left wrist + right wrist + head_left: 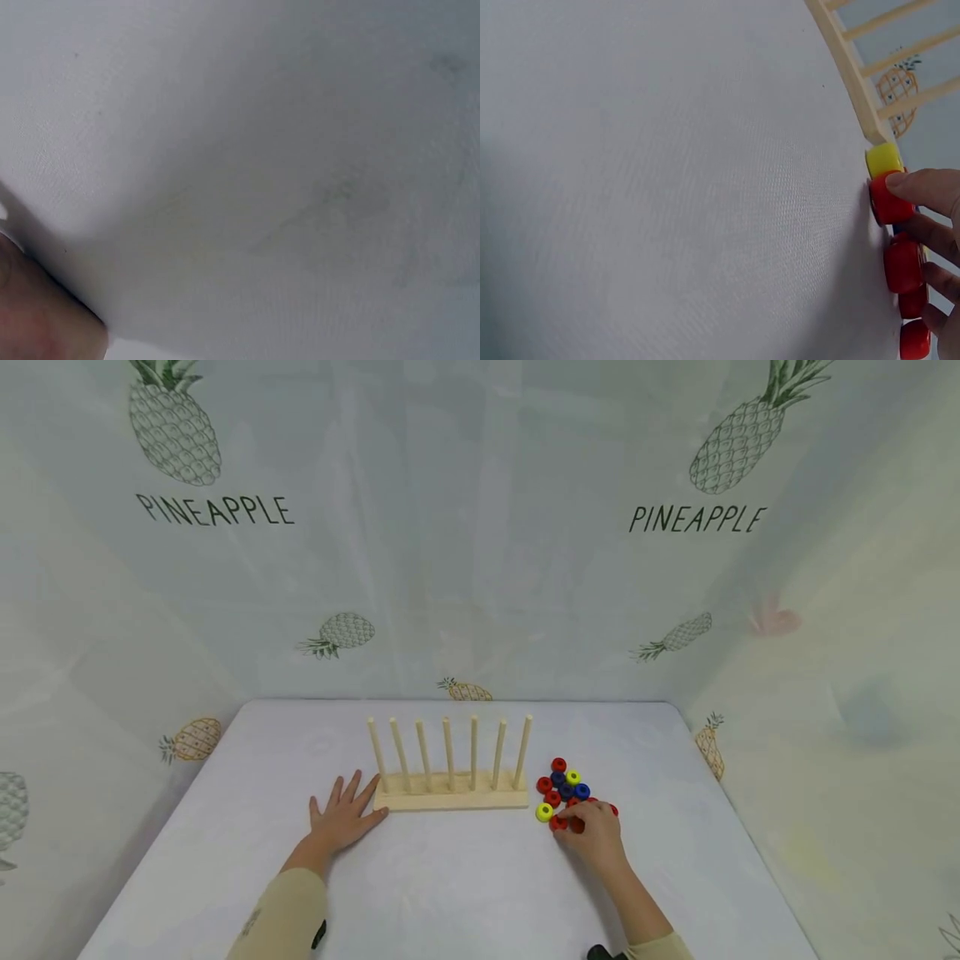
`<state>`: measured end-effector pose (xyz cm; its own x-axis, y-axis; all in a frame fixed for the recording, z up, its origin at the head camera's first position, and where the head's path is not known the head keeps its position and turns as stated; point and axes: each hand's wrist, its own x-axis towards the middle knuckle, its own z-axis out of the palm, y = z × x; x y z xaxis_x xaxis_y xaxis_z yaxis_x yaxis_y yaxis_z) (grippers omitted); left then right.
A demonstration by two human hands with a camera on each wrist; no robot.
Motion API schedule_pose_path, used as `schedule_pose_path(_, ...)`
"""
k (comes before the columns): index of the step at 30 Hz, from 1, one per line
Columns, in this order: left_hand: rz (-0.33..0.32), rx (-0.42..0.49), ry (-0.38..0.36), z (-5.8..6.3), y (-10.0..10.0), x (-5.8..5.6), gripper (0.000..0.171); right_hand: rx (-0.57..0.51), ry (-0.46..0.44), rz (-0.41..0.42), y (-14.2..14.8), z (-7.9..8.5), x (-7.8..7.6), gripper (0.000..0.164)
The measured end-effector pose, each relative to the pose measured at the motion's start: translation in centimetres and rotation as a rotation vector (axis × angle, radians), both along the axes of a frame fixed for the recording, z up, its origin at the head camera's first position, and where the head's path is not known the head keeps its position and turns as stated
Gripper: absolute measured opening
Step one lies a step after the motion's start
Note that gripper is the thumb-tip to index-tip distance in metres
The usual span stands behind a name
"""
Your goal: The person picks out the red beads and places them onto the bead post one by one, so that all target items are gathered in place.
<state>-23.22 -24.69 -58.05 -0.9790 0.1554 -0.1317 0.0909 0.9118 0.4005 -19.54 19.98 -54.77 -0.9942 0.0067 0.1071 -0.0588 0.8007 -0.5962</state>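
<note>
My left hand (341,821) lies spread on the table, its thumb and index fingertip at the left end of a wooden peg rack (450,802). In the left wrist view only a bit of skin shows, at the lower left corner. To the right of the rack my right hand (597,835) pinches a red ring (889,201) between thumb and fingers, low at the tabletop. A yellow ring (544,812) stands right beside it. More red rings (904,266) sit under and beside the other fingers, partly hidden by the hand.
Seven slim upright pegs rise from the rack, all bare. Behind the right hand is a loose cluster of rings: red (558,765), dark blue (558,777), brighter blue (582,791) and yellow (573,777). A pineapple-print cloth (465,568) hangs behind the white table (450,885).
</note>
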Motion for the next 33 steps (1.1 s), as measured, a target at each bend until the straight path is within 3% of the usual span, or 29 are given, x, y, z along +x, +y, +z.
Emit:
schedule_pose_path(6, 0.004, -0.004, -0.026, -0.8, -0.2, -0.1, 0.083, -0.002, 0.010, 0.012, -0.2, 0.0, 0.3, 0.020)
schedule_pose_path(11, 0.002, 0.004, -0.006, -0.5, -0.2, 0.0, 0.083, -0.012, 0.040, 0.022, -0.4, 0.5, 0.2, 0.020)
schedule_pose_path(18, 0.000, 0.012, -0.034, 0.1, -0.2, -0.1, 0.081, -0.064, 0.049, 0.024, -1.1, 2.1, 0.1, 0.020)
schedule_pose_path(25, -0.003, -0.001, -0.021, 0.1, -0.2, -0.1, 0.082, -0.120, 0.176, 0.084, -2.1, 3.3, 0.1, 0.020)
schedule_pose_path(33, -0.003, 0.009, -0.012, 0.2, 0.0, 0.1, 0.080, -0.190, 0.175, 0.131, -4.1, 5.5, 0.2, 0.020)
